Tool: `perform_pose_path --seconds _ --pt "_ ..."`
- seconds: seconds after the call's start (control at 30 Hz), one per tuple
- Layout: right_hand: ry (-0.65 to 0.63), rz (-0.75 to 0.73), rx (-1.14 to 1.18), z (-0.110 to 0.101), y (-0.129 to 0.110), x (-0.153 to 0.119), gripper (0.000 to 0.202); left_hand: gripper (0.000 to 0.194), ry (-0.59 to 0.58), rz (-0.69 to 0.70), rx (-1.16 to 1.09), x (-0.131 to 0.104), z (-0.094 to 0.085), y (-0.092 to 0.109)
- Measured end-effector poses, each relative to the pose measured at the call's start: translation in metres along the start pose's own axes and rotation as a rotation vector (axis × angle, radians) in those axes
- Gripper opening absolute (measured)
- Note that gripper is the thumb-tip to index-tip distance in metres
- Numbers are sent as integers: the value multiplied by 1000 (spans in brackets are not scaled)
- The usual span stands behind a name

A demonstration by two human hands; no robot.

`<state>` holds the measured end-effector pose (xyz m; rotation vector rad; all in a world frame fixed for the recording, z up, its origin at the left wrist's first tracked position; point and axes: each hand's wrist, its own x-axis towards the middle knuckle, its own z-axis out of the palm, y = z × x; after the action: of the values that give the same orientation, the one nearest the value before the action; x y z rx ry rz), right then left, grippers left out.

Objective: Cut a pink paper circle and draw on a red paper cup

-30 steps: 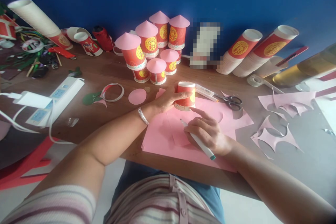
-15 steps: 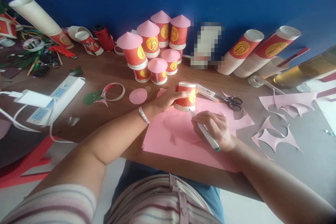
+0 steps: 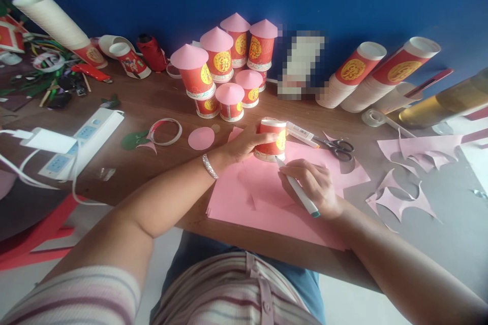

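Note:
My left hand (image 3: 246, 144) is closed around a red paper cup (image 3: 270, 148) with a yellow emblem and a white band along its lower edge. In my right hand (image 3: 310, 185) is a white marker (image 3: 301, 194) with a teal end, held like a pen. Its tip is at the cup's lower white band; whether it touches I cannot tell. Both hands are over a stack of pink paper sheets (image 3: 236, 198). Just beyond the cup lie an orange-and-white marker (image 3: 303, 134) and black-handled scissors (image 3: 340, 150).
Several red cups with pink cone tops (image 3: 231, 94) stand at the back. Leaning cup stacks (image 3: 356, 68) are on the right, near a tape roll (image 3: 373, 117). Pink paper scraps (image 3: 407, 200) lie at right. A power strip (image 3: 82, 144) with cables sits at left, near a pink disc (image 3: 201, 138).
Almost nothing differs: the view has shifted very slightly. My left hand keeps the cup and my right hand keeps the marker at its lower band.

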<state>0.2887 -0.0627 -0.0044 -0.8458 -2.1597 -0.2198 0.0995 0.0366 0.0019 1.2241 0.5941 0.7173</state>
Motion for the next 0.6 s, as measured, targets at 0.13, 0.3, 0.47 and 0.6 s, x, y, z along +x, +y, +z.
perform_pose_path --seconds 0.13,0.3,0.47,0.6 --pt "4 4 0 0 0 1 21 26 -14 18 -3 1 -2 -3" --pt "0 5 -11 -1 0 3 21 27 1 3 -4 0 -1 0" --pt "-4 15 -29 0 -1 3 21 30 -22 8 -25 1 -2 -3" --pt "-28 18 -14 0 -3 2 21 29 -53 6 -47 3 -4 -6"
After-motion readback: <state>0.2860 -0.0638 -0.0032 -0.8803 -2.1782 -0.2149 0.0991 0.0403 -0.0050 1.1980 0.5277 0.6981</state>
